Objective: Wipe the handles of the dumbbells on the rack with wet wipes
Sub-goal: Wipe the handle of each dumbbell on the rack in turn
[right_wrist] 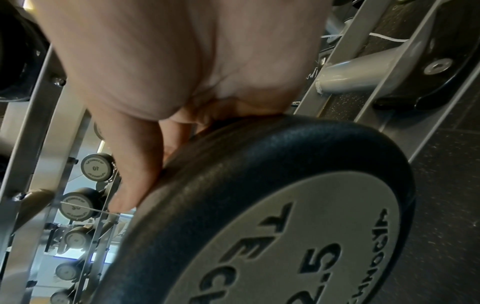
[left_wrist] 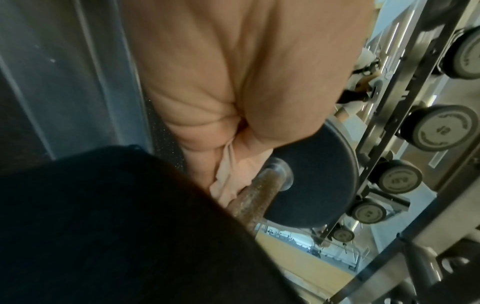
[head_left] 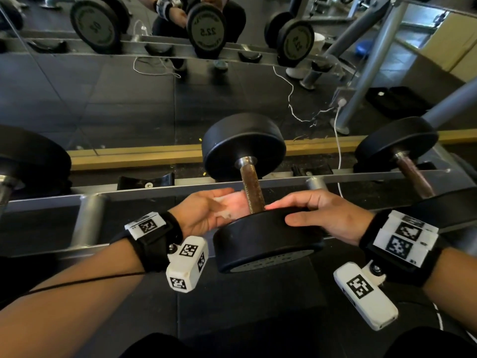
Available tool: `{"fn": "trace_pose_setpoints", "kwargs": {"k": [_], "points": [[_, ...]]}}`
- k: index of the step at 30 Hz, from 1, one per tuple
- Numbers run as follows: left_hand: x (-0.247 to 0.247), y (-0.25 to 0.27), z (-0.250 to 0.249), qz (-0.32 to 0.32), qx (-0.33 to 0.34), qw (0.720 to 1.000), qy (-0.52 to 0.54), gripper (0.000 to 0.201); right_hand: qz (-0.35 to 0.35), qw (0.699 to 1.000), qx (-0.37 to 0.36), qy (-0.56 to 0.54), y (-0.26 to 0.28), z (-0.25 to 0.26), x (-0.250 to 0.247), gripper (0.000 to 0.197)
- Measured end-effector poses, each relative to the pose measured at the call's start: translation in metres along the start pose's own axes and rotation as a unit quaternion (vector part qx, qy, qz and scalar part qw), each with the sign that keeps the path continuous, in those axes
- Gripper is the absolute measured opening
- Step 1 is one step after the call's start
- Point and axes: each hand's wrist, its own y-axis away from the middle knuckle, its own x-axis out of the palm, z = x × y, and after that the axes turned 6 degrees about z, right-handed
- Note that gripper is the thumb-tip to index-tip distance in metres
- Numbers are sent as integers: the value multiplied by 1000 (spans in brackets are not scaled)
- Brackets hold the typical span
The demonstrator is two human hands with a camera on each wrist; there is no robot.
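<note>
A black dumbbell lies across the rack rails in the head view, with a rusty brown handle [head_left: 251,187] between its far head [head_left: 242,143] and near head [head_left: 265,244]. My left hand [head_left: 206,210] comes in from the left. Its thumb pins a white wet wipe [head_left: 228,211] against the palm, and the wipe touches the handle's near end. The left wrist view shows the wipe [left_wrist: 228,174] tucked under the thumb of my left hand [left_wrist: 207,82], beside the handle [left_wrist: 254,193]. My right hand [head_left: 317,213] grips the near head's rim [right_wrist: 259,205], fingers over the top, thumb on the outer edge.
Another dumbbell [head_left: 397,146] with a brown handle sits to the right, and a third [head_left: 31,156] to the left. An empty black saddle [head_left: 145,179] sits on the grey rack rail [head_left: 103,195]. A mirror [head_left: 103,86] stands behind. A white cable [head_left: 338,151] hangs at the right.
</note>
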Motion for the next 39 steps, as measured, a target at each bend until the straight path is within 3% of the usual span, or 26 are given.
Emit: {"fn": "trace_pose_setpoints", "kwargs": {"k": [5, 19, 28, 33, 39], "points": [[8, -14, -7, -54, 70, 996, 24, 62, 0, 1000, -2, -9, 0, 0, 1, 38], [11, 11, -7, 13, -25, 998, -52, 70, 1, 1000, 14, -16, -1, 0, 0, 35], [10, 31, -36, -6, 80, 997, -5, 71, 10, 1000, -20, 21, -1, -6, -5, 33], [39, 27, -39, -25, 137, 989, -57, 61, 30, 998, -53, 1, -5, -13, -27, 36], [115, -2, -47, -64, 148, 977, -139, 53, -62, 986, -110, 108, 31, -1, -94, 26]]}}
